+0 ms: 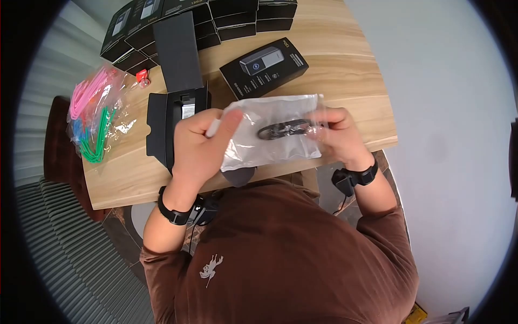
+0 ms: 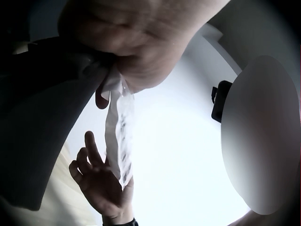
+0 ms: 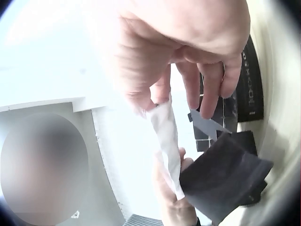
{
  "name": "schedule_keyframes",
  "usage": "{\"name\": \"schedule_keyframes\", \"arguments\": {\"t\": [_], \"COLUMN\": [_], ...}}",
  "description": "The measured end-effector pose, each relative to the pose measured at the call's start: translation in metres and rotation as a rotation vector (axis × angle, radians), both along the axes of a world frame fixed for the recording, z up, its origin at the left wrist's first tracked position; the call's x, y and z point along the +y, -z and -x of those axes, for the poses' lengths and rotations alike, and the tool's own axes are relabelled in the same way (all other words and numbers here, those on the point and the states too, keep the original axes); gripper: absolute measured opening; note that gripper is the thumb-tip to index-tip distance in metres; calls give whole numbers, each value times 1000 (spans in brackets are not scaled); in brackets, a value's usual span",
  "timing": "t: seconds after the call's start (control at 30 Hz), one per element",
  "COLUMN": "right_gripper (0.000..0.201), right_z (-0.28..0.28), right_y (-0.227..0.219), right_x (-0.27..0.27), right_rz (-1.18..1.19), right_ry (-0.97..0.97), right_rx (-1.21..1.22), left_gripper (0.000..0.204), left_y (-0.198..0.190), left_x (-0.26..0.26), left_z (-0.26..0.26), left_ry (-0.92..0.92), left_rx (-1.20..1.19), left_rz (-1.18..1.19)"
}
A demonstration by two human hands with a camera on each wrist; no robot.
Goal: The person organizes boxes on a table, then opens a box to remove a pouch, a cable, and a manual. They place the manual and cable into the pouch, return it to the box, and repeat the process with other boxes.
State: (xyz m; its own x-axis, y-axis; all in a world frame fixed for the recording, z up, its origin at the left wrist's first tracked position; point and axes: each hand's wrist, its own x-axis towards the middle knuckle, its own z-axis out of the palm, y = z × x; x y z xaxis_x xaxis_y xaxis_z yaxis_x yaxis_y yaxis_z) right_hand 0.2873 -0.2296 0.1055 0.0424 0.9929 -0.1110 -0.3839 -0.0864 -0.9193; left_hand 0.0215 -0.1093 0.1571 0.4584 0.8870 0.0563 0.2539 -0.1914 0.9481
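A clear and white plastic bag (image 1: 248, 151) with a coiled black cable (image 1: 278, 129) inside is stretched between both hands above the table's front edge. My left hand (image 1: 197, 146) grips its left end, thumb on top. At the opposite end my right hand (image 1: 340, 135) pinches the edge between thumb and forefinger; in the right wrist view the other fingers (image 3: 211, 84) hang apart from the bag. An opened black box (image 1: 158, 121) with its lid (image 1: 178, 51) raised stands beside my left hand. Below the bag pokes out a dark rounded piece (image 1: 239, 176), mostly hidden.
A closed black box (image 1: 264, 67) with a printed device lies beyond the bag. Several similar boxes (image 1: 232, 16) are stacked at the back of the wooden table (image 1: 345, 59). To the left lie plastic bags of pink (image 1: 89, 97) and green strips (image 1: 102, 137), and a small red item (image 1: 142, 78).
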Motion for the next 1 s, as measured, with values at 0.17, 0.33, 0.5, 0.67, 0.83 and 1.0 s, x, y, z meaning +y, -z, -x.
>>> {"name": "schedule_keyframes", "arguments": {"t": [0.17,0.33,0.5,0.67,0.83,1.0], "right_gripper": [21,13,8,13,17,16], "right_z": [-35,8,48,38,39,24], "right_y": [16,7,9,26,10,9], "right_x": [-4,-21,-11,-16,-15,-14], "right_rz": [-255,-194,-60,200,145,52], "right_ry": [228,-28,-163,-248,-25,301], "right_rx": [447,554,749,367,332,160], "left_gripper": [45,33,31,37,46,50], "left_y": [11,14,10,-12,-14,3], "left_x": [12,8,-3,-8,-9,-10], "left_z": [1,-18,-32,-51,-65,-74], "left_ry": [-218,-242,-202,-203,-69,32], "left_rx": [-223,-417,-547,-728,-784,-673], "left_rz": [41,-26,-89,7,346,633]}}
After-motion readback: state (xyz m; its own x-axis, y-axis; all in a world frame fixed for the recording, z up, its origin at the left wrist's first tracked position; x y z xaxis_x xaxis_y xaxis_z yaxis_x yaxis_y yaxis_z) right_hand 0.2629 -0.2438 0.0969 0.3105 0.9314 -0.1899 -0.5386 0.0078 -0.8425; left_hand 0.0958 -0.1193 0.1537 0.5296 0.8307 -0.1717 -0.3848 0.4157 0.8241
